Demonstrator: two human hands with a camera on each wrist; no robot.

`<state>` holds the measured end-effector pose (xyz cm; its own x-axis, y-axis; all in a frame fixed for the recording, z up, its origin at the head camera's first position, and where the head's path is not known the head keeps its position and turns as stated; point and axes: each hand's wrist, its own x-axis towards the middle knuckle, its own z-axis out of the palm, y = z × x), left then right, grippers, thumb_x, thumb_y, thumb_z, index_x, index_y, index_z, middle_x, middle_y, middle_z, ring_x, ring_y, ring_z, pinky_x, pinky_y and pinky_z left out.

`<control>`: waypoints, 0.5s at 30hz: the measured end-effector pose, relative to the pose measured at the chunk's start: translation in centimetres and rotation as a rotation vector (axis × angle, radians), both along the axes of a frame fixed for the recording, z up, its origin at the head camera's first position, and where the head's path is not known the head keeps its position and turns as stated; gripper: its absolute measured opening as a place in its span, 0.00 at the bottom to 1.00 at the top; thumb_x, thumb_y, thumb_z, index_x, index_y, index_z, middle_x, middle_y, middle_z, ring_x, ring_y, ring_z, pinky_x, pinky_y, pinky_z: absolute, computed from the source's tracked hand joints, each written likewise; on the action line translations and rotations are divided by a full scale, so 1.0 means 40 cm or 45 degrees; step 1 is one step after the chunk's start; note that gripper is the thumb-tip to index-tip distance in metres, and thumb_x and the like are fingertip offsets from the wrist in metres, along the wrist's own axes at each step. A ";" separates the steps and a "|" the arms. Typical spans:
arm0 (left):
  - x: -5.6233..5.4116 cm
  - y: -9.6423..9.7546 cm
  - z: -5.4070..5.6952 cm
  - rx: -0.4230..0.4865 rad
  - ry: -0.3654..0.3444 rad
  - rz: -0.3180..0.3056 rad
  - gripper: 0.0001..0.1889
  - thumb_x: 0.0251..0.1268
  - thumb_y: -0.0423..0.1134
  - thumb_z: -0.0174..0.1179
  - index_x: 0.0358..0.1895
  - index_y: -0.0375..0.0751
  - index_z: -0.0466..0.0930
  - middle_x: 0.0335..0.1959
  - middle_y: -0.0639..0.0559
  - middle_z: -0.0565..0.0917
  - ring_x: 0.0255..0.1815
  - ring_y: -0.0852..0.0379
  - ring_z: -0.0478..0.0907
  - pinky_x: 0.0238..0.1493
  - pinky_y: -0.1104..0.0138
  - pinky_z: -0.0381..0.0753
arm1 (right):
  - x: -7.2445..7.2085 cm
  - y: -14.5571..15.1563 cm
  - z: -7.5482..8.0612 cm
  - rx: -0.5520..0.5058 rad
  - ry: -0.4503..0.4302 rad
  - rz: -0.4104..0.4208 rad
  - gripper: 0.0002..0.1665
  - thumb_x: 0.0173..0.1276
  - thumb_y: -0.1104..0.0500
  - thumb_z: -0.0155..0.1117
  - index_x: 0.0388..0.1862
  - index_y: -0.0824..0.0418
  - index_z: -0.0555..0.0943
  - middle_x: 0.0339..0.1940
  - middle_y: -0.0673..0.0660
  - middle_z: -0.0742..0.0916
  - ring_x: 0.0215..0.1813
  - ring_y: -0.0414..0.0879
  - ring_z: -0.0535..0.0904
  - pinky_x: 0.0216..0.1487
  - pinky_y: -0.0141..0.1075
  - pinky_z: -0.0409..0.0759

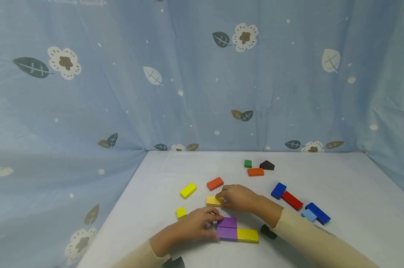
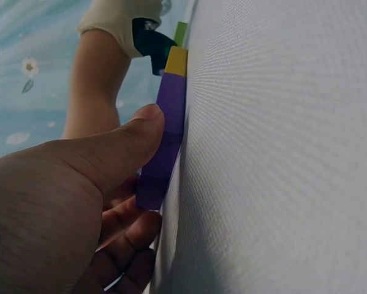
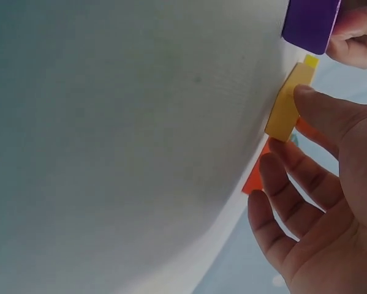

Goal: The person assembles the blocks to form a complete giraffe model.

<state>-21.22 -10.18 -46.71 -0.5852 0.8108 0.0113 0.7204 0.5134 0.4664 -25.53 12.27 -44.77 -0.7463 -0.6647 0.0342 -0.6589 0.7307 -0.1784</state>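
Observation:
Two purple blocks lie side by side on the white table, the far one [image 1: 227, 222] against the near one [image 1: 227, 233]. A yellow block [image 1: 248, 235] adjoins the near purple block on its right. My left hand [image 1: 196, 224] holds the purple blocks at their left end, its thumb on the near one and a fingertip on the far one. Just beyond them, my right hand [image 1: 241, 198] pinches a light orange-yellow block [image 1: 212, 201] at its right end. In the right wrist view, the thumb presses that block [image 3: 284, 111] with fingertips at its other side.
Two yellow blocks [image 1: 188, 190] and an orange-red block [image 1: 215, 184] lie left and beyond my hands. Farther back are green [image 1: 247, 163], orange [image 1: 255, 172] and dark brown [image 1: 267, 165] blocks. At right lie blue [image 1: 318, 213], red [image 1: 292, 200] and light-blue [image 1: 309, 215] blocks.

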 end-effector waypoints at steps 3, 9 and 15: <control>0.000 0.000 -0.001 -0.003 0.005 -0.006 0.32 0.59 0.64 0.61 0.64 0.54 0.77 0.56 0.67 0.72 0.47 0.70 0.70 0.49 0.73 0.73 | 0.009 0.019 -0.003 -0.029 -0.020 -0.026 0.19 0.64 0.50 0.70 0.53 0.50 0.85 0.43 0.43 0.85 0.47 0.40 0.80 0.50 0.36 0.79; 0.002 -0.002 0.000 -0.032 -0.023 0.023 0.32 0.58 0.64 0.62 0.64 0.55 0.77 0.55 0.69 0.72 0.46 0.71 0.70 0.48 0.72 0.74 | 0.022 0.062 -0.005 -0.090 -0.095 -0.084 0.19 0.64 0.49 0.70 0.53 0.48 0.85 0.42 0.42 0.84 0.44 0.38 0.79 0.47 0.34 0.80; 0.000 0.001 -0.001 -0.033 -0.051 0.043 0.33 0.58 0.66 0.61 0.65 0.57 0.76 0.56 0.70 0.71 0.47 0.71 0.70 0.49 0.72 0.74 | 0.045 0.104 -0.003 -0.090 -0.151 -0.144 0.19 0.64 0.50 0.70 0.55 0.46 0.85 0.44 0.41 0.83 0.45 0.38 0.78 0.48 0.35 0.79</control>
